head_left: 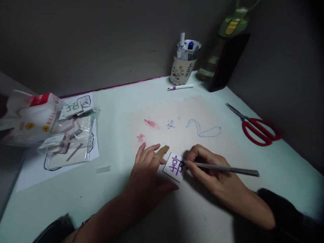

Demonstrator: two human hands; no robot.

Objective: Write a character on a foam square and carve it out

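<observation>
My left hand (146, 172) pins small white tile (174, 167); right hand (210, 168) grips thin tool (222, 168), tip at purple character; character looks mostly done.

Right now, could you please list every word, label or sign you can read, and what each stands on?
"郭", purple, on the white tile between the left hand and the right hand, which holds a grey tool.
Pen cup: characters, too blurred to read.
White bag: red label and print, unreadable.
Card on the packet: green character, unclear.
</observation>
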